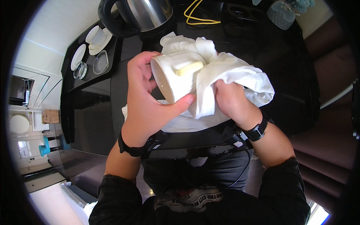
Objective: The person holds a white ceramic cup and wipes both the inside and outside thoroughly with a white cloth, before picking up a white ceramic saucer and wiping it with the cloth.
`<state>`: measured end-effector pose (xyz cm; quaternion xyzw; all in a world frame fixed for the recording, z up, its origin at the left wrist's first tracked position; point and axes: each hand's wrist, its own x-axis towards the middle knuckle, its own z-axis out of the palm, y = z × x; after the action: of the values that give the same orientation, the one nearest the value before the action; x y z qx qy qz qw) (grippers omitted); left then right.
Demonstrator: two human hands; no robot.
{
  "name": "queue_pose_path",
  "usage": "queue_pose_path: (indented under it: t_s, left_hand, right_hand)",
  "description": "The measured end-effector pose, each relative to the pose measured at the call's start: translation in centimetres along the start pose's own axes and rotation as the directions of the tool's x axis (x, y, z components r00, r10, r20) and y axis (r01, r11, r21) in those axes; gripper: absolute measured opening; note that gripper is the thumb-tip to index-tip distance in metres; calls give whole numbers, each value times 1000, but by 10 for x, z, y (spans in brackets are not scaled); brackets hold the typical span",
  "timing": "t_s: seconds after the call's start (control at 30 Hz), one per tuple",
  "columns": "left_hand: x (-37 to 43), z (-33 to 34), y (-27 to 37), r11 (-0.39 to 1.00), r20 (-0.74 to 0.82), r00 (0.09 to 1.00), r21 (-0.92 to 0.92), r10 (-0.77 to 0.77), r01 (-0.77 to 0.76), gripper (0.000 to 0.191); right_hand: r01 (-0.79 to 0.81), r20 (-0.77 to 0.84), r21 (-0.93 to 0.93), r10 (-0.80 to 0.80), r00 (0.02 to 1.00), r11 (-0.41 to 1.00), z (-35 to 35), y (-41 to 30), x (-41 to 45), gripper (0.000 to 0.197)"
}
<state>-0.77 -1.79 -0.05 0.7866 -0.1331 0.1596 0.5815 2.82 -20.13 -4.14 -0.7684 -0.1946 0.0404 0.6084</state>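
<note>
My left hand [152, 95] grips a white ceramic cup [180, 78] by its rim side, thumb in front and fingers behind. The cup lies tilted on its side, its mouth facing left, and a pale yellow handle-like part shows on its wall. Around the cup's base wraps a white cloth [239, 67]. My right hand [229, 98] is closed on this cloth at the cup's right; its fingertips are hidden in the folds. More white cloth [194, 123] spreads on the black table beneath both hands.
A steel kettle [149, 14] with a black handle stands at the back. Left of it, a black tray [92, 76] carries a cup on a saucer [95, 38], a white plate [78, 56] and glass dishes [100, 62]. A yellow cord [202, 21] and a vase [281, 17] sit farther back.
</note>
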Motion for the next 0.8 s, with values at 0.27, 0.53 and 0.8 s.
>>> queue_pose_path:
  t_s: [0.27, 0.53, 0.8]
  left_hand:
    - [2, -3, 4, 997, 18, 1000, -72, -7, 8, 84]
    - [-1, -4, 9, 967, 37, 992, -223, -120, 126, 87]
    - [2, -2, 7, 961, 70, 993, -253, -98, 112, 87]
  right_hand:
    - [142, -39, -18, -143, 989, 990, 0, 25, 3, 24]
    - [-245, 152, 728, 198, 968, 641, -3, -14, 5, 26]
    - [-255, 104, 652, 249, 963, 714, -1, -1, 7, 34]
